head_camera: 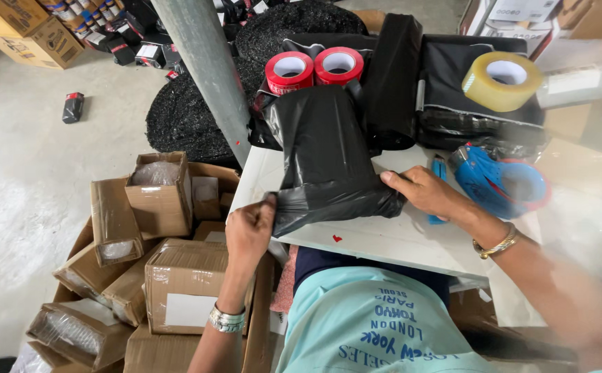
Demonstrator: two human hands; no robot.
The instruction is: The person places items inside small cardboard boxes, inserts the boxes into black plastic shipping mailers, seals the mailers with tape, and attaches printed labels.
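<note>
A parcel wrapped in a black plastic bag [325, 152] lies on the white table [384, 238] in front of me. My left hand [249, 231] pinches the bag's loose near-left corner between closed fingers. Pressed against the bag's near-right edge, my right hand [429, 193] grips the plastic there. A blue tape dispenser [498, 183] rests just right of my right hand.
Two red tape rolls [313, 69] and a clear tape roll [503, 81] sit on folded black bags [453, 69] at the table's back. A grey pole [208, 76] rises at the table's left corner. Several cardboard boxes [176, 276] are piled on the floor to my left.
</note>
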